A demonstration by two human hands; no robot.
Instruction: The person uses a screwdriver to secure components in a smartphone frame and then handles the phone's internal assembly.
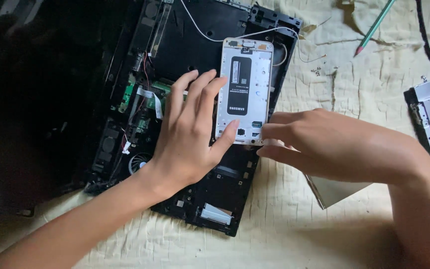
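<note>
Head view: I looked down at my work.
Left hand [187,137]: lay spread, thumb steadying the opened phone [245,92].
Right hand [324,144]: pinched the phone's lower corner.
Phone: rested on the dismantled laptop base [210,194].

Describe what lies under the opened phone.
The opened phone, back cover off, lies on a black disassembled laptop chassis. A white cable runs beside its top edge. The left hand and right hand steady its lower end. The chassis directly beneath is covered.
</note>
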